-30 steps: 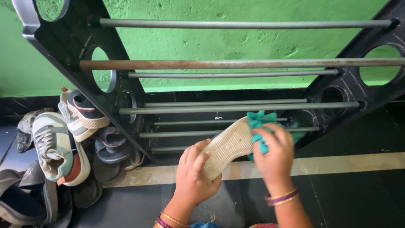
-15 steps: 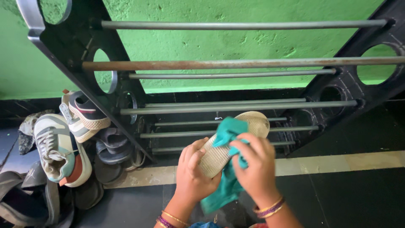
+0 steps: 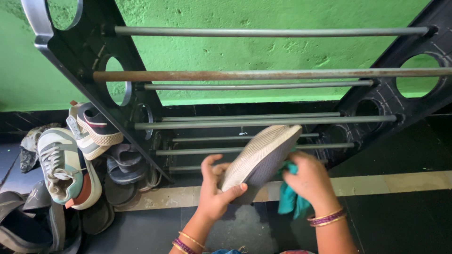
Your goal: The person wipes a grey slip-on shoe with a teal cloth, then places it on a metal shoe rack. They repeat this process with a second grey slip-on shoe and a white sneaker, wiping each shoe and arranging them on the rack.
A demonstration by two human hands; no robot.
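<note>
The biggest thing in front of me is the black shoe rack (image 3: 84, 66) with its grey metal rods, one rusty brown, leaning against the green wall (image 3: 245, 51); its rods carry no shoes that I can see. To the left of it, on the dark floor (image 3: 405, 216), lies a heap of footwear, with a grey and teal sneaker (image 3: 63, 164) on top and dark sandals beside it. Low in front of the rack I hold a grey shoe (image 3: 259, 157) turned on its side, pale ribbed sole facing up and left, toe pointing toward the rods. My left hand (image 3: 214, 190) grips its heel end, thumb pressed on the sole edge, fingers wrapped behind. My right hand (image 3: 308, 181) is clenched around a teal cloth (image 3: 289, 197), which is pressed against the shoe's grey upper and hangs down below my palm. To wipe it well, I judge the left grip should stay firm at the heel so the shoe does not twist, while the cloth runs in long strokes along the upper, fresh folds turned outward.
</note>
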